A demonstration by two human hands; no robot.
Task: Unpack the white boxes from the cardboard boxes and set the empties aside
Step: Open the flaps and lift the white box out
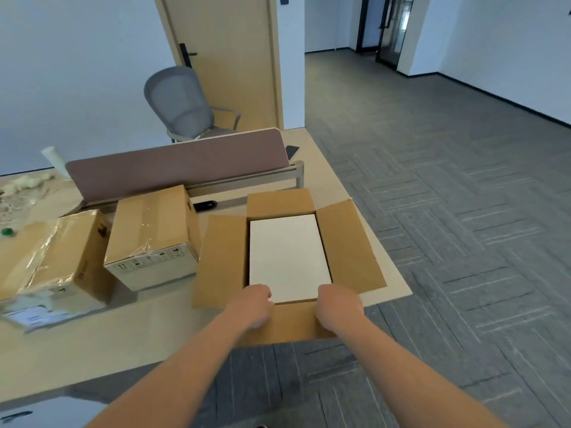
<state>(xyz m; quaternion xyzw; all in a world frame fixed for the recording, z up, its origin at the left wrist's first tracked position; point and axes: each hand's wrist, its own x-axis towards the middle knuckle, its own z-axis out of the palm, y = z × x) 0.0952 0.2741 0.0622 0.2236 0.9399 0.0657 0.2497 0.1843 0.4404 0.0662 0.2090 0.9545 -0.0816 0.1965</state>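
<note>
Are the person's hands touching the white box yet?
Cannot tell. In the head view the left hand and right hand curl down at the near edge of the white box, but their fingertips are hidden.

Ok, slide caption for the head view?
Left hand and right hand grip the white box inside the open cardboard box.
</note>
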